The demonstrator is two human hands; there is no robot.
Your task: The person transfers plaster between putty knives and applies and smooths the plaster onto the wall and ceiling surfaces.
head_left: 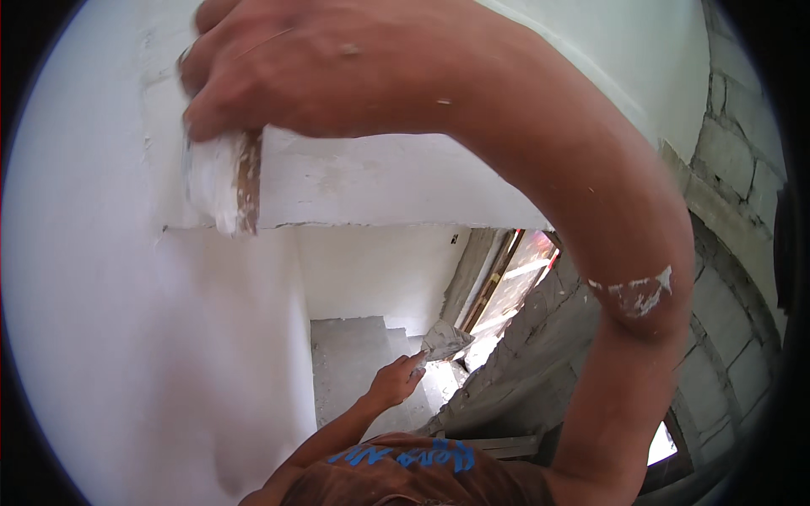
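Observation:
My right hand is raised high, its arm bending across the upper part of the view. Its fingers are closed round a flat plastering tool, caked in white plaster with a brown edge, held against or close to the white plastered surface. Whether it touches cannot be told. The rest of the tool is hidden under the hand. Lower down, near my chest, my left hand grips a trowel with a grey, smeared, roughly triangular blade. Dried white plaster sticks to my right elbow.
A smooth white wall fills the left side. The white beam has a rough lower edge. Below are a grey floor and a bright opening. Bare block wall stands at the right, with a rough grey ledge nearer.

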